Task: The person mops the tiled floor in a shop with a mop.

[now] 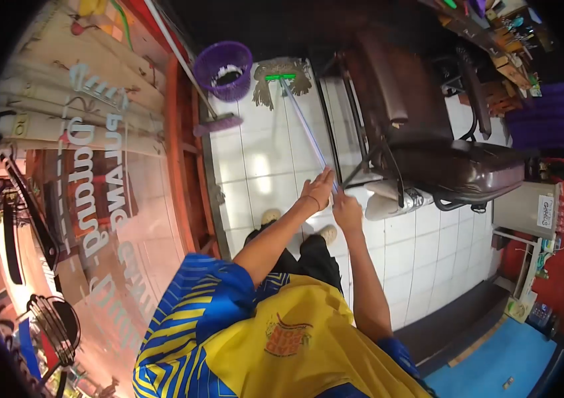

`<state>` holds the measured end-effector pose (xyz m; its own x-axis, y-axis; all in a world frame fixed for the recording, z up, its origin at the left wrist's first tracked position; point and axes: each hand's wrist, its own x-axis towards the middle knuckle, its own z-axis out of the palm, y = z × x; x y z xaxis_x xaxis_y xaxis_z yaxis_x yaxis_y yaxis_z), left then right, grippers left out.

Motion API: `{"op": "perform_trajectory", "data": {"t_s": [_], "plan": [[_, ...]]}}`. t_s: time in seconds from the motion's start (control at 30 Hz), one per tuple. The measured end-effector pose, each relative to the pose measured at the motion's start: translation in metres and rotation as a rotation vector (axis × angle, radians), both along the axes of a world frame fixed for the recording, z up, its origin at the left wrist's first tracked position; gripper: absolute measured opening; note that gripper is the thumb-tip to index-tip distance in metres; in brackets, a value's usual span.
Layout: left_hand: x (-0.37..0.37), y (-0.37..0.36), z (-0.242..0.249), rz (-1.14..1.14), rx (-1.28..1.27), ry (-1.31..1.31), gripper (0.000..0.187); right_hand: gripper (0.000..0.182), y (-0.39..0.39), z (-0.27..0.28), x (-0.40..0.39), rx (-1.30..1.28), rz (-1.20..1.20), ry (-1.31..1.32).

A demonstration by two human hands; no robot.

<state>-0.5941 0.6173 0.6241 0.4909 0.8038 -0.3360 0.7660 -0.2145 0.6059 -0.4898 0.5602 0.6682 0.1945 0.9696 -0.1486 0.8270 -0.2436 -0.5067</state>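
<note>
A mop handle (305, 127) slants from my hands up to a green clamp (280, 77). Grey mop strands (283, 67) spread over the white tiled floor (229, 156) near the purple basket. My left hand (319, 188) is on the handle, with its fingers against the shaft. Just to the right and slightly lower, my right hand (347, 211) is wrapped round the handle near its end.
A purple basket (223, 71) and a broom (218, 125) stand by the red-framed glass on the left. A brown padded chair (421, 113) takes up the right side, with a white sack (396, 201) beneath it. A dark bench (458, 325) lies lower right.
</note>
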Motion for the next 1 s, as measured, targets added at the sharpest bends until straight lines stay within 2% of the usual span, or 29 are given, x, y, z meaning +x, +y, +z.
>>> {"op": "perform_trajectory", "data": {"t_s": [0.07,0.13,0.2,0.23,0.33,0.37,0.43,0.5,0.57,0.6,0.67,0.7,0.73,0.8,0.87,0.9,0.97,1.0], "plan": [[-0.014,0.012,0.019,0.174,-0.325,-0.207,0.071,0.029,0.051,-0.012,-0.011,-0.053,-0.005,0.049],[-0.03,0.012,0.007,0.16,-0.235,-0.252,0.071,0.028,0.069,-0.004,-0.023,-0.018,-0.042,0.063],[-0.038,0.002,0.006,0.039,0.084,-0.258,0.071,0.026,0.061,0.015,-0.022,-0.025,-0.077,0.06],[-0.038,-0.001,0.003,0.031,0.106,-0.223,0.07,0.028,0.054,-0.009,-0.01,-0.002,-0.037,-0.003],[-0.026,-0.015,-0.018,-0.041,0.036,-0.228,0.07,0.034,-0.001,0.02,0.003,-0.157,-0.034,-0.035],[-0.02,-0.023,-0.02,-0.096,0.006,-0.211,0.07,0.031,-0.027,0.015,0.008,-0.118,-0.045,-0.062],[-0.002,-0.037,-0.022,-0.207,-0.121,0.04,0.071,0.027,-0.085,0.014,0.018,-0.107,-0.068,-0.08],[0.005,-0.058,-0.019,-0.235,-0.13,0.133,0.07,0.028,-0.133,0.047,0.017,-0.153,-0.11,-0.053],[0.012,-0.079,-0.047,-0.333,-0.077,0.173,0.074,0.03,-0.182,0.086,0.014,-0.185,-0.177,-0.002],[0.014,-0.088,-0.05,-0.413,-0.102,0.141,0.076,0.031,-0.207,0.1,0.018,-0.187,-0.213,0.031],[0.022,-0.095,-0.05,-0.64,-0.216,0.063,0.079,0.032,-0.252,0.134,0.024,-0.279,-0.325,0.255],[0.03,-0.099,-0.048,-0.782,-0.313,0.014,0.08,0.031,-0.26,0.166,0.017,-0.346,-0.364,0.219],[0.032,-0.11,-0.049,-0.808,-0.305,-0.089,0.075,0.031,-0.265,0.2,0.009,-0.425,-0.4,0.183],[0.031,-0.137,-0.04,-0.868,-0.316,-0.203,0.074,0.032,-0.276,0.25,-0.007,-0.303,-0.431,0.158],[0.023,-0.15,-0.013,-0.81,-0.367,-0.212,0.075,0.034,-0.291,0.259,-0.011,-0.059,-0.336,0.068],[0.023,-0.15,0.001,-0.856,-0.416,-0.142,0.08,0.033,-0.284,0.267,-0.022,-0.093,-0.382,0.064],[0.018,-0.16,-0.004,-0.851,-0.428,-0.095,0.083,0.032,-0.287,0.251,-0.032,-0.217,-0.335,0.03],[0.016,-0.163,-0.005,-0.84,-0.424,-0.043,0.085,0.031,-0.286,0.244,-0.033,-0.196,-0.324,0.04]]}}
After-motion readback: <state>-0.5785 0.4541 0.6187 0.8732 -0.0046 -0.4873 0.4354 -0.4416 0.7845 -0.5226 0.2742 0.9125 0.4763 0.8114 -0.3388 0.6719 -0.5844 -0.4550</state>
